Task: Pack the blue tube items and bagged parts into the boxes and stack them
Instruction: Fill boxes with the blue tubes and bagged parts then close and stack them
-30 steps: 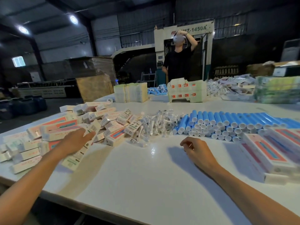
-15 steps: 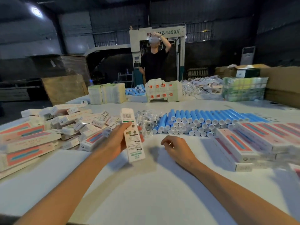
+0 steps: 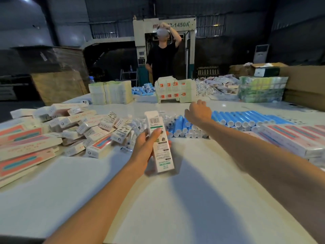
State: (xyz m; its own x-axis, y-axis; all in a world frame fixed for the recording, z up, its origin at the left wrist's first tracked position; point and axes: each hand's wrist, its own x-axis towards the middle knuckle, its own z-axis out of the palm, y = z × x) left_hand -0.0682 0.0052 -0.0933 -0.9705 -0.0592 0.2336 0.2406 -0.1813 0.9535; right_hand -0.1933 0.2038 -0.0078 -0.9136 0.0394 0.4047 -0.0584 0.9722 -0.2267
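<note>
left hand (image 3: 148, 147): curled round one white box (image 3: 159, 138), held off the table (image 3: 175, 199), barcode end away.
right hand (image 3: 198, 112): spread, nothing held, above the blue tubes (image 3: 246, 118).
bagged parts (image 3: 139, 124): heaped between the tubes and the loose boxes (image 3: 70, 127).
step: one top-layer tube is best taken, since lower ones probably roll.
box: a flap should be opened before insertion.
</note>
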